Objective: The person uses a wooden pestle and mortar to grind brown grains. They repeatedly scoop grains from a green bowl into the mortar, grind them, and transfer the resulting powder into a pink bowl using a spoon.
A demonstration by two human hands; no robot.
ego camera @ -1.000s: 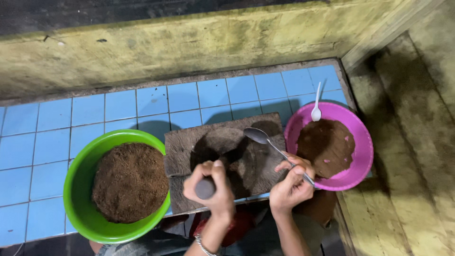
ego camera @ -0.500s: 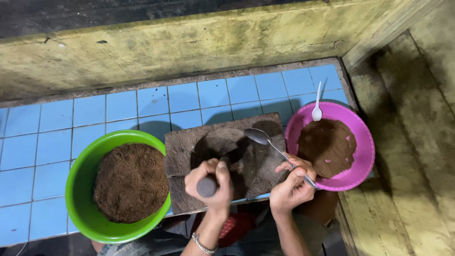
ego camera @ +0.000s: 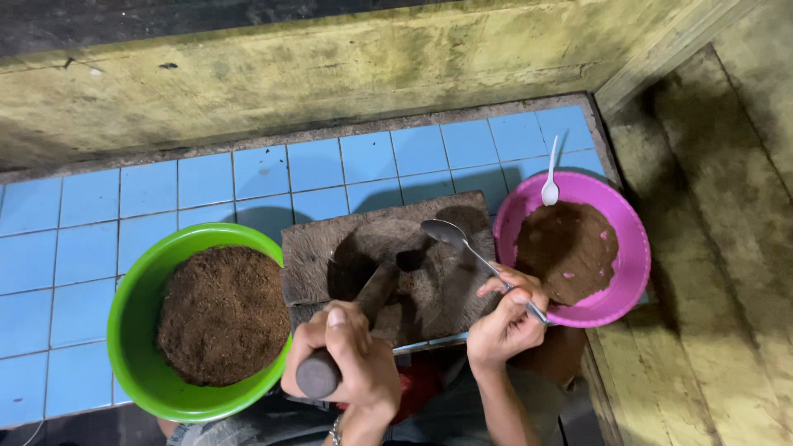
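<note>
We see blue tiled flooring (ego camera: 99, 248) filling the left and upper middle of the frame, bounded above by a worn yellowish wall (ego camera: 330, 74) and on the right by a raised ledge of the same colour (ego camera: 710, 248); the bare tiles at upper left are the widest free room.

At lower left sits a green plastic basin (ego camera: 136, 330), heaped with dark brown ground matter (ego camera: 223, 314). Its right rim lies just beside a flat grinding stone (ego camera: 314, 252) in the middle, whose far edge runs close to the tile row behind it. At right a pink plastic basin (ego camera: 632, 248) holds a flatter brown mass (with a few pale specks), and its left rim touches or nearly touches the stone; we cannot tell which. A small white spoon (ego camera: 550, 186) rests on its upper rim, handle pointing up the frame.

Our left hand (ego camera: 347, 363), at lower centre, is clenched around a dark cylindrical stone pestle (ego camera: 372, 293), which slants up and right onto the stone, its butt end towards us. Our right hand (ego camera: 505, 318), just right of it and apart from it, pinches the handle of a metal spoon (ego camera: 446, 233) between fingers and thumb; the bowl hovers over or lies on the stone's upper right corner, beside the pink rim.
</note>
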